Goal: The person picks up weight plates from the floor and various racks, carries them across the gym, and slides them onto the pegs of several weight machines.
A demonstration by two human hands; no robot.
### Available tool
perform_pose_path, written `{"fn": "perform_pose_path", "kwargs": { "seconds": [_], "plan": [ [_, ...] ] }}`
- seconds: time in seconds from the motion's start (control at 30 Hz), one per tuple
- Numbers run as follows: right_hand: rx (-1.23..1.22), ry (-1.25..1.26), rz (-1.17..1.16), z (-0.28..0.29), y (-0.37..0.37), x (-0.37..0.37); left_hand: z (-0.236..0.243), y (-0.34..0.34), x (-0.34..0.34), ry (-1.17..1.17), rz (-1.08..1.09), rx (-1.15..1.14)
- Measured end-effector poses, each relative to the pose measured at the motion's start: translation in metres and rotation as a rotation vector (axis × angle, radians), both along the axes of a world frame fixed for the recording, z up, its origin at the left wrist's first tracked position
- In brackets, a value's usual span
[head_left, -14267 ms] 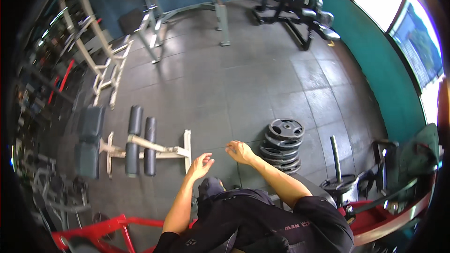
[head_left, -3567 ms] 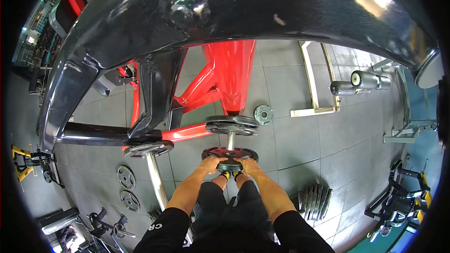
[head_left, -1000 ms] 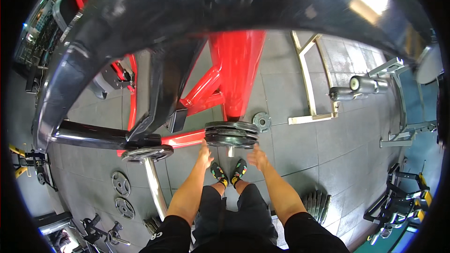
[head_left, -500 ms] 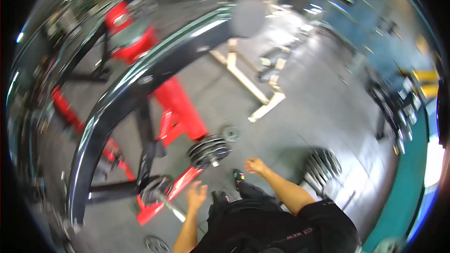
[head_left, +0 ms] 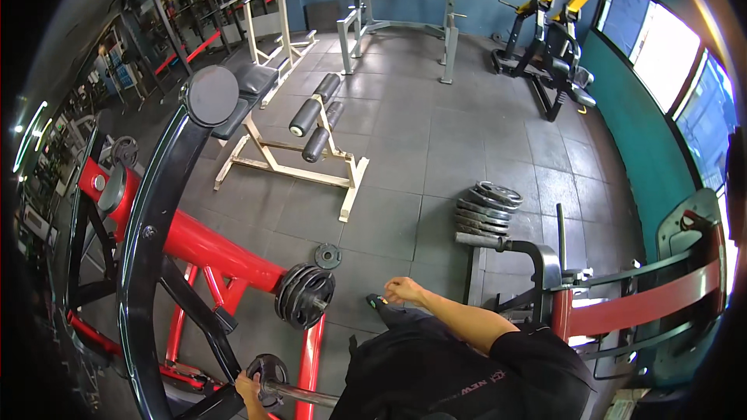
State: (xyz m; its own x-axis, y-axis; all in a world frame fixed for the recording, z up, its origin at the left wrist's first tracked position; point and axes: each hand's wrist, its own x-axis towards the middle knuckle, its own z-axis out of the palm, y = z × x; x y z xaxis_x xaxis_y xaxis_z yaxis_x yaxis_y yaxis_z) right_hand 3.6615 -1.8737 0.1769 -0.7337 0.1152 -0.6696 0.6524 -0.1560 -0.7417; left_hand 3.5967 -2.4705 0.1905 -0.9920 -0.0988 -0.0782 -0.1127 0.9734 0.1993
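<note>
My left hand [head_left: 247, 386] is at the lower left, against a black plate [head_left: 271, 373] on a metal bar [head_left: 307, 395] beside the black machine frame; its grip is unclear. My right hand [head_left: 403, 290] hangs in the air with loosely bent fingers, nothing visible in it. Left of it, several black plates [head_left: 299, 295] sit on a short peg of the red beam [head_left: 218, 253]. A small grey plate [head_left: 327, 256] lies on the floor beyond. My shoe [head_left: 376, 302] shows below my right hand.
A cream bench frame [head_left: 350, 194] with black rollers stands ahead, a plate stack [head_left: 486, 210] to its right. A red-and-black machine [head_left: 622, 299] is close on my right. A grey rack [head_left: 350, 35] and a yellow-black machine [head_left: 545, 54] stand by the walls.
My view has swung to face the room. My hands have left the plates on the red beam's peg, the left moving to the lower plate and bar, the right into the air.
</note>
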Motion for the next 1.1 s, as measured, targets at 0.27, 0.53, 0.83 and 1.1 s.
{"fn": "perform_pose_path", "kwargs": {
  "seconds": [0.27,0.53,0.83,1.1],
  "plan": [
    [0.045,-0.037,-0.011,0.022,0.019,0.051,-0.031,-0.033,-0.045,-0.578,0.128,0.134],
    [0.041,-0.017,-0.063,0.025,0.030,0.061,-0.027,-0.049,-0.062,-0.975,-0.172,0.030],
    [0.020,-0.064,-0.074,0.013,0.048,0.037,0.024,0.048,0.010,-0.962,-0.137,0.182],
    [-0.112,-0.082,0.040,-0.016,0.033,-0.046,0.033,0.086,0.095,-0.949,-0.039,0.395]
  ]
}}
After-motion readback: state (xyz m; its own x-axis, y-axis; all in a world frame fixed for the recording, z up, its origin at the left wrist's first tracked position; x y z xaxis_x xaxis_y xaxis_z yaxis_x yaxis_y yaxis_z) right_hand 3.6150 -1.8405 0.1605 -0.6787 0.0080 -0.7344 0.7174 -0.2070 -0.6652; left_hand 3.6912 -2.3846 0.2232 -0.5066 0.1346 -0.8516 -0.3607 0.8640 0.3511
